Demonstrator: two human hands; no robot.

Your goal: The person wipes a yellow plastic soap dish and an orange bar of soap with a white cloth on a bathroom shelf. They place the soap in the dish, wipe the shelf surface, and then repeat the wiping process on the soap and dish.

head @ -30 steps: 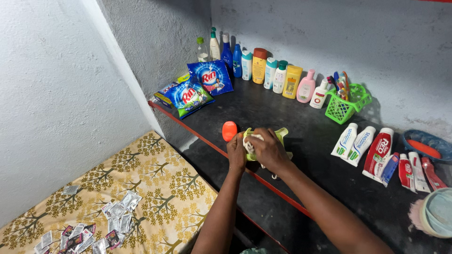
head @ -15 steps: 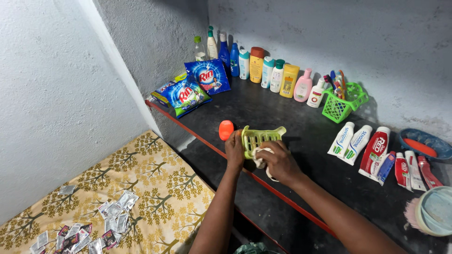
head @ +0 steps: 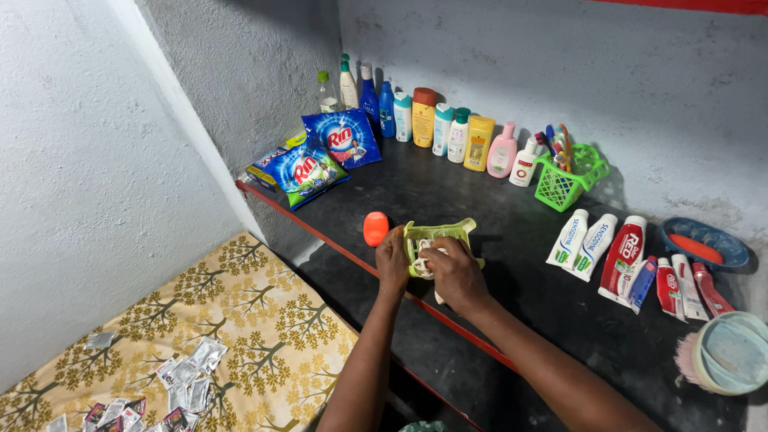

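A small light-green plastic tray point(head: 448, 231) with a slatted base rests near the front edge of the dark shelf point(head: 496, 200). My left hand point(head: 391, 258) grips its left side. My right hand point(head: 454, 272) presses a white cloth point(head: 423, 258) into the tray. An orange soap bar point(head: 375, 228) lies just left of my left hand, apart from it.
Blue detergent packets point(head: 312, 170) lean at the shelf's left corner. Several bottles point(head: 422, 118) line the back wall beside a green basket point(head: 570, 184) of toothbrushes. Toothpaste tubes point(head: 626, 258), a blue dish point(head: 705, 242) and a round tub point(head: 730, 352) sit right. Small sachets point(head: 182, 376) lie on a patterned mattress point(head: 264, 328).
Half a second ago the tray was tipped up with its slats facing me and the cloth below it. Now it is lower and flatter, and my right hand has the cloth inside it.
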